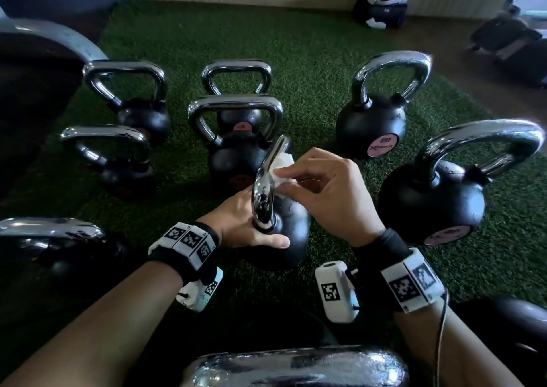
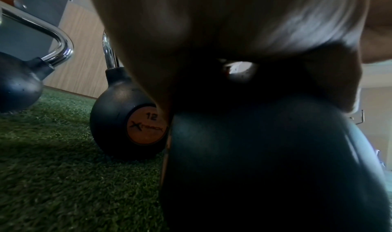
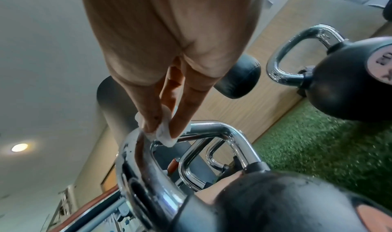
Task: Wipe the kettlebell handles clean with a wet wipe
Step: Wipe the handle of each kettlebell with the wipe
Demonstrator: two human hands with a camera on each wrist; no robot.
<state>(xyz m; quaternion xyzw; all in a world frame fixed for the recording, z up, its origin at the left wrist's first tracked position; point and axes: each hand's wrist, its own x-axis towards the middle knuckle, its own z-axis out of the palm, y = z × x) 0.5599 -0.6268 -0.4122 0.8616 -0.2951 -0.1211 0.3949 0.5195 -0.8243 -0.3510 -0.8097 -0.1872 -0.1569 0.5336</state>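
Note:
A black kettlebell (image 1: 293, 238) with a chrome handle (image 1: 266, 185) stands on the green turf in front of me. My right hand (image 1: 322, 185) pinches a white wet wipe (image 1: 284, 170) against the right side of the handle, just below its top bend. In the right wrist view, thumb and fingers (image 3: 148, 114) press the wipe (image 3: 165, 135) onto the wet, shiny handle (image 3: 222, 128). My left hand (image 1: 236, 224) grips the bell at the foot of the handle, with the thumb lying along the body and the fingers hidden behind. In the left wrist view my palm (image 2: 212, 26) covers the bell (image 2: 265, 160).
Several more kettlebells stand close around on the turf (image 1: 296, 46): one straight behind (image 1: 233, 150), two to the right (image 1: 373, 120) (image 1: 435, 197), others to the left (image 1: 118, 167). A chrome handle (image 1: 296, 369) sits near my body. A bag (image 1: 381, 5) lies by the back wall.

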